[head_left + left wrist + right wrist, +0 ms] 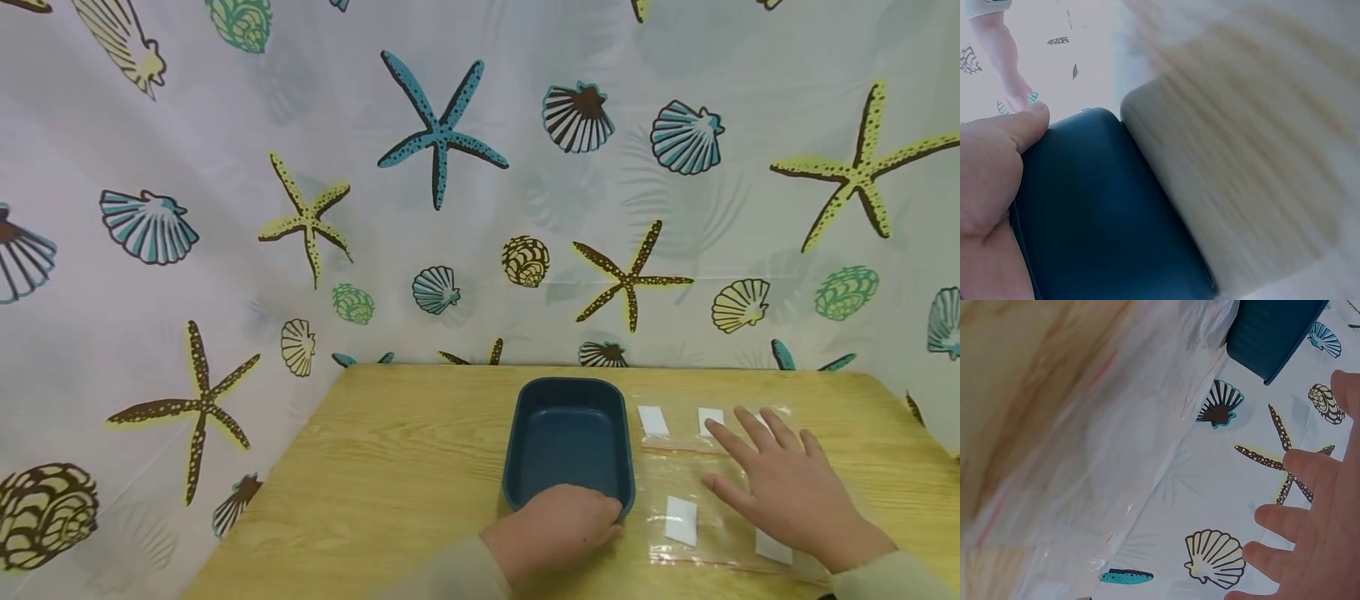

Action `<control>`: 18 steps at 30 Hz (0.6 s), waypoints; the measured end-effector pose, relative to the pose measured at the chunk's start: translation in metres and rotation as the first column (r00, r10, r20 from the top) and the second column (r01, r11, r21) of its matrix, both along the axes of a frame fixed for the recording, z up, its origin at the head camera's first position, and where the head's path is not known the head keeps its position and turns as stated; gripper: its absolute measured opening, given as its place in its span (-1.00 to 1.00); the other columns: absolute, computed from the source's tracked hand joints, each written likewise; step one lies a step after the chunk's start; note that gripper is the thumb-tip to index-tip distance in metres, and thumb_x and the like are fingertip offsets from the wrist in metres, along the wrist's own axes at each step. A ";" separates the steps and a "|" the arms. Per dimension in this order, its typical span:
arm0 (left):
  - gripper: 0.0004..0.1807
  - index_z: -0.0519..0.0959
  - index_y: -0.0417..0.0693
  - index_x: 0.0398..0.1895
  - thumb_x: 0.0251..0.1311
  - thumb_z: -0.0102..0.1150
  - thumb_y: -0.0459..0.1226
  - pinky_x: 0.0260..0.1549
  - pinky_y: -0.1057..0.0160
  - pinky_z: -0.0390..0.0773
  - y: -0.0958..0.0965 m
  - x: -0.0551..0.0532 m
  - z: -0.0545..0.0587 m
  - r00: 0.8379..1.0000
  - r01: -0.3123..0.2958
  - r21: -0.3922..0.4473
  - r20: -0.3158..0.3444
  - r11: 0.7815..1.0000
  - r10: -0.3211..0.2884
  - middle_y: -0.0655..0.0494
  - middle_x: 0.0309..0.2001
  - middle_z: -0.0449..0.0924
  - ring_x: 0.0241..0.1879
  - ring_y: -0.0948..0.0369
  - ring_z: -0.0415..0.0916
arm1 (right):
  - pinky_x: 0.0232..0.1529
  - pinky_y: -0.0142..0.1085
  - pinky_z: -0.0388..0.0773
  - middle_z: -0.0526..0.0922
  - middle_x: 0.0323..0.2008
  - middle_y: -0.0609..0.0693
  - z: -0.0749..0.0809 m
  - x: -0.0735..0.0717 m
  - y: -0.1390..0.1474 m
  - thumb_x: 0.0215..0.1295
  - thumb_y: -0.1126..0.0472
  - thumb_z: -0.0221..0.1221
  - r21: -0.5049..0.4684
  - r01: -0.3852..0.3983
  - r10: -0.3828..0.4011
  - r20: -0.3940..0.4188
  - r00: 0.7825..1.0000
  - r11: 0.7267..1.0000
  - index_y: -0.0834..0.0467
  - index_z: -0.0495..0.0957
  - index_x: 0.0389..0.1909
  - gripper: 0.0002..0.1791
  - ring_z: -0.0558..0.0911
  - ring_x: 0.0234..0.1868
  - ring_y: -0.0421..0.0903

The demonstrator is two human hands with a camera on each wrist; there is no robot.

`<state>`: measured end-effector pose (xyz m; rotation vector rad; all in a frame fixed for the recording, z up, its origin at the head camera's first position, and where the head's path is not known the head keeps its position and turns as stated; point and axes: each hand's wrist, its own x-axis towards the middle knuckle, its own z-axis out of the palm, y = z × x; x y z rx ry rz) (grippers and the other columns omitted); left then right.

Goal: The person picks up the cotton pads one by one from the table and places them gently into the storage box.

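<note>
A dark blue rectangular tub (567, 437) stands on the wooden table. My left hand (562, 525) grips its near right corner; in the left wrist view the thumb (1030, 128) lies on the tub's edge, and the other fingers are mostly hidden. To the tub's right, clear plastic zip bags (705, 479) with red seal lines and white label patches (681, 520) lie flat. My right hand (791, 492) is spread over the bags, overlapping them in the head view. Its straight, parted fingers (1275, 524) have nothing between them.
Bare wooden tabletop (405, 467) extends left of the tub. A white curtain (480, 233) printed with starfish and shells hangs behind the table's far edge and along its sides.
</note>
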<state>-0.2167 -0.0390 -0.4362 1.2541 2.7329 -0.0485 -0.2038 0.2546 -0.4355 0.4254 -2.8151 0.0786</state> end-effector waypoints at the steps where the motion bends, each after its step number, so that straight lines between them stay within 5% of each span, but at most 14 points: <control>1: -0.72 0.42 0.11 -0.40 0.51 0.05 -0.05 -0.44 0.38 0.40 0.001 0.000 0.000 1.000 0.014 0.001 -0.007 1.000 -0.014 0.33 -0.51 0.39 -0.48 0.39 0.34 | 0.19 0.52 0.07 0.25 0.45 0.30 0.000 0.000 0.000 0.40 -0.42 0.00 0.000 -0.001 0.001 -0.003 1.000 1.000 -0.04 0.34 0.49 -0.20 0.16 0.42 0.42; 6: -0.71 0.43 0.11 -0.39 0.53 0.01 -0.03 -0.42 0.39 0.42 0.003 0.002 0.001 0.999 0.032 0.025 0.000 0.999 -0.032 0.33 -0.50 0.39 -0.47 0.41 0.35 | 0.21 0.50 0.07 0.25 0.45 0.30 0.001 0.000 0.000 0.39 -0.44 -0.02 -0.006 -0.010 0.010 -0.009 1.000 1.000 -0.03 0.35 0.48 -0.19 0.16 0.43 0.41; 13: -0.46 0.56 0.14 0.18 0.46 -0.12 0.25 -0.06 0.26 0.55 0.001 0.003 0.008 0.984 -0.119 0.061 0.141 0.991 0.109 0.32 -0.01 0.61 -0.05 0.38 0.54 | 0.21 0.51 0.05 0.25 0.45 0.31 0.002 0.001 -0.001 0.39 -0.44 -0.01 -0.010 -0.003 0.003 0.007 1.000 1.000 -0.02 0.35 0.48 -0.19 0.15 0.43 0.42; 18: -0.37 0.49 0.17 0.32 0.45 -0.21 0.30 0.07 0.18 0.52 -0.007 0.003 0.013 0.981 -0.161 0.121 0.124 0.979 0.146 0.29 0.18 0.53 0.15 0.28 0.48 | 0.20 0.51 0.06 0.25 0.45 0.31 0.002 0.001 0.000 0.39 -0.45 -0.03 -0.007 0.001 -0.001 0.014 1.000 1.000 -0.02 0.35 0.48 -0.18 0.15 0.42 0.42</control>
